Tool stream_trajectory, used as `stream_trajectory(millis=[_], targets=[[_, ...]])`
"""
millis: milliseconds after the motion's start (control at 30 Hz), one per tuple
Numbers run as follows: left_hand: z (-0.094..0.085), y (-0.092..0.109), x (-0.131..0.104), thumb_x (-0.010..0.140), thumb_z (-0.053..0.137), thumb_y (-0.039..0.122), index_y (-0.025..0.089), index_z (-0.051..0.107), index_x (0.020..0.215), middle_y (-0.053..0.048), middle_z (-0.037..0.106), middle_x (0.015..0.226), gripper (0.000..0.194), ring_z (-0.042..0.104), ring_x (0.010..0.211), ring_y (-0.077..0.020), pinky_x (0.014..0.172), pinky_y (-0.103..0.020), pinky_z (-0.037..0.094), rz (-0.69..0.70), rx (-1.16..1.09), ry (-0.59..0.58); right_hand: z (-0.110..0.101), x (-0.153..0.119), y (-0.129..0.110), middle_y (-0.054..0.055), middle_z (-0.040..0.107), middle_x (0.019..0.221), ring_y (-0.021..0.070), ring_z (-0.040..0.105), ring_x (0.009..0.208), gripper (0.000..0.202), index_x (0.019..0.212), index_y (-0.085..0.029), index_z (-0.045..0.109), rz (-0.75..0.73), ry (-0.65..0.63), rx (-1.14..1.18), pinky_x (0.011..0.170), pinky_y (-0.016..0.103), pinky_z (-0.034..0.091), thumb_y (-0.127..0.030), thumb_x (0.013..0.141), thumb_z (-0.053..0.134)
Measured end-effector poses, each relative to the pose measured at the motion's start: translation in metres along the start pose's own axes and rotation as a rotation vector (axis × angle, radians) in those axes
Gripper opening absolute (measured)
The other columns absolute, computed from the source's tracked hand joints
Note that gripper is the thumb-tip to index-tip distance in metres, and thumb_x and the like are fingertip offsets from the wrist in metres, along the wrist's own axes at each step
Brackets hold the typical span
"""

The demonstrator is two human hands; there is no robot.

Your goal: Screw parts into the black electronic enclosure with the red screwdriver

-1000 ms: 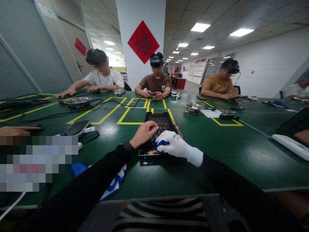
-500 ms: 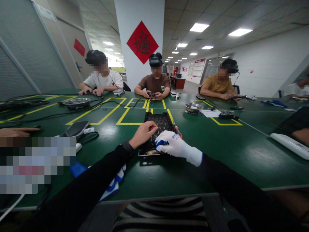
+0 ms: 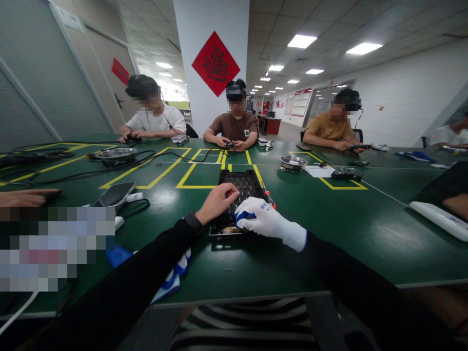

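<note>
A black rectangular housing (image 3: 239, 176) with a grid-like interior lies in front of me on the green table. My left hand (image 3: 220, 201), bare and wearing a dark watch (image 3: 193, 222), reaches over its left side. The thumb and fingertips are pinched together, and anything between them is too small to see. In a white glove with blue fingertips, my right hand (image 3: 258, 215) is curled over the near right part of the housing; its grip is hidden. Copper-coloured parts (image 3: 231, 229) show at the near end. Beside the right edge lies a red-handled tool (image 3: 269, 199).
A blue-and-white glove (image 3: 168, 285) lies by my left forearm. At left are a dark handheld device (image 3: 116, 194), cables and a co-worker's hand (image 3: 27, 198). Metal bowls (image 3: 292, 163) stand farther back. Several people sit around the table. A white curved object (image 3: 440, 220) lies right.
My two hands stay almost in place, with only a slight shift of the right one. The co-worker at the far left has turned and drawn their hands leftward.
</note>
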State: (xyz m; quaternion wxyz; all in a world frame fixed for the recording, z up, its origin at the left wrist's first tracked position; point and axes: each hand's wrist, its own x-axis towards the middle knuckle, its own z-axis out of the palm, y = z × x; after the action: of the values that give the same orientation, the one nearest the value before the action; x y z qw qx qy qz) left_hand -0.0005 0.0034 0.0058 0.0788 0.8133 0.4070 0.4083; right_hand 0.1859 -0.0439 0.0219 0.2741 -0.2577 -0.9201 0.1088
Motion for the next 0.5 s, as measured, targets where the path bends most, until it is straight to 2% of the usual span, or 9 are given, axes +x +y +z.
stream_trajectory(millis=[500], targets=[[-0.0005,0.0006,-0.0002,0.083,0.048,0.03,0.016,0.059,0.078,-0.001,0.058,0.071,0.018,0.052,0.067,-0.0135,0.062,-0.025,0.039,-0.002,-0.008,0.0,-0.002,0.0006,-0.0023,0.004,0.065,0.088,0.016,0.056,0.087,0.008,0.078,-0.018,0.067,-0.019,-0.012,0.033,0.083,0.031,0.042,-0.023,0.076,0.062]])
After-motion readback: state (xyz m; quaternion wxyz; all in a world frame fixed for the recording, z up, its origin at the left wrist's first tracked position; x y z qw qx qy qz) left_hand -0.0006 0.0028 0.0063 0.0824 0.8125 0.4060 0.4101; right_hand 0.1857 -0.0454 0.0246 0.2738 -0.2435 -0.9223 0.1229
